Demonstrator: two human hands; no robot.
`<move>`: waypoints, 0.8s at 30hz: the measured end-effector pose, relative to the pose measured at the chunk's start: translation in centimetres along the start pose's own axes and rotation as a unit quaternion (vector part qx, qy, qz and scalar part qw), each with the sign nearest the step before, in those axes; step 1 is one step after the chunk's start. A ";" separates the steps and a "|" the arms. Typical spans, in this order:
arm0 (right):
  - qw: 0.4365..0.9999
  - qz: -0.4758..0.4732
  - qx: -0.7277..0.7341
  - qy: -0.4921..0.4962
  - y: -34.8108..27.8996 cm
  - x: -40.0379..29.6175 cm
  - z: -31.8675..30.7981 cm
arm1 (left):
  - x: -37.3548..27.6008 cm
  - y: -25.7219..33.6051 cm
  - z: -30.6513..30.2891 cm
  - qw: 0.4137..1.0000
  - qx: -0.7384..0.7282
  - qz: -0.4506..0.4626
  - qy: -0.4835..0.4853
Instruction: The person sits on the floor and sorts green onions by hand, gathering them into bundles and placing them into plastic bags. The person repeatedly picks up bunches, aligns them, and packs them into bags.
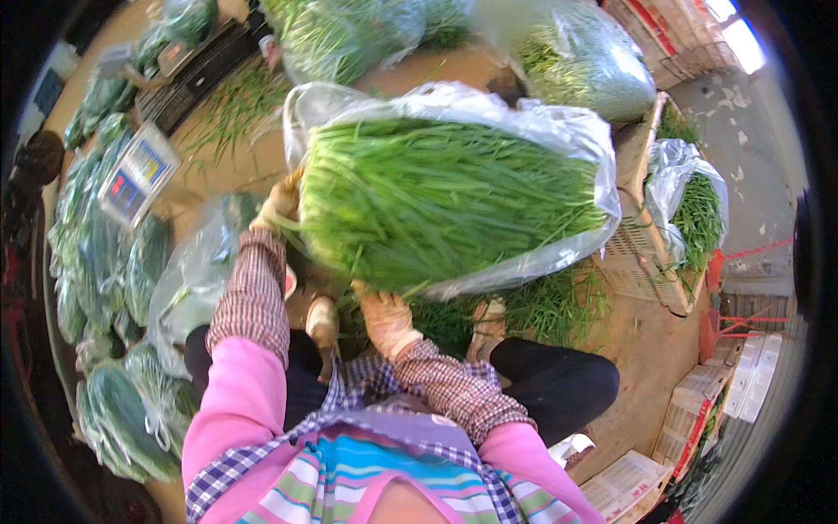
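A large bundle of long green leafy stalks [452, 196], which look like garlic chives, lies in an open clear plastic bag [569, 131] before my body. My left hand [281, 203], in a pale work glove, grips the bundle's left end, where the stalks are pale. Gloved too, my right hand [386, 318] is under the bundle's near edge, with its fingertips hidden beneath it. Loose green stalks [556, 308] lie on the floor under and beside the bundle, around my feet.
Filled bags of greens [105, 262] line the left, near a digital scale [139, 173]. More big bags [582, 65] stand at the far side. On the right is a plastic crate [641, 262] with a bag of greens [700, 209] by it. An empty-looking plastic bag [196, 281] lies left of my left arm.
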State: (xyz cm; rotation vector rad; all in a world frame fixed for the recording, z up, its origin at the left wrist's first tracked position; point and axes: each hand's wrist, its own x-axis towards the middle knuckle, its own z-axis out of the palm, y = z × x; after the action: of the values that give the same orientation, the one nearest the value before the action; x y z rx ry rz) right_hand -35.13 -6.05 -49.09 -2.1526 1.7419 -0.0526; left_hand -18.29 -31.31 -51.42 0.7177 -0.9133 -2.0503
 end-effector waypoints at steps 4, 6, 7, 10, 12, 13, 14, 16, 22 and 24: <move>0.985 0.025 -0.114 0.129 -2.7 -3.0 0.8 | -1.8 6.4 -0.7 0.980 0.151 -0.051 0.116; 0.996 -0.003 -0.019 0.081 -2.1 -5.7 3.5 | -2.5 8.7 0.9 0.930 0.326 -0.018 0.172; 0.995 0.036 -0.084 -0.046 -1.4 -6.0 5.0 | -2.8 10.3 1.2 0.933 0.318 -0.037 0.161; 0.875 0.282 0.114 -0.378 2.3 -5.4 5.1 | -2.2 14.2 3.3 0.907 0.371 -0.116 0.164; 0.882 0.209 0.136 -0.401 2.4 -6.1 3.5 | -2.5 16.3 4.1 0.859 0.471 -0.113 0.165; 0.884 0.166 0.146 -0.412 2.4 -6.1 3.1 | -2.8 17.0 3.7 0.866 0.471 -0.062 0.156; 0.877 0.149 0.151 -0.430 2.4 -6.1 3.7 | -2.7 17.6 4.2 0.871 0.471 -0.014 0.140; 0.875 0.126 0.138 -0.446 2.1 -6.4 4.0 | -4.1 18.1 4.7 0.858 0.498 0.012 0.122; 0.876 0.073 0.113 -0.463 -3.5 -8.9 7.3 | -6.4 16.1 9.1 0.955 0.280 -0.100 -0.012; 0.881 -0.018 0.111 -0.460 -6.6 -11.3 11.8 | -7.6 15.4 10.8 0.649 0.750 0.022 -0.123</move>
State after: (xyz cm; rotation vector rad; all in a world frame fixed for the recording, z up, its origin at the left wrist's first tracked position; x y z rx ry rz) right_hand -28.59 8.83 -55.84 -1.6035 1.0580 0.6279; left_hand -15.63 -28.15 -31.60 1.1331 -2.7728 -0.8709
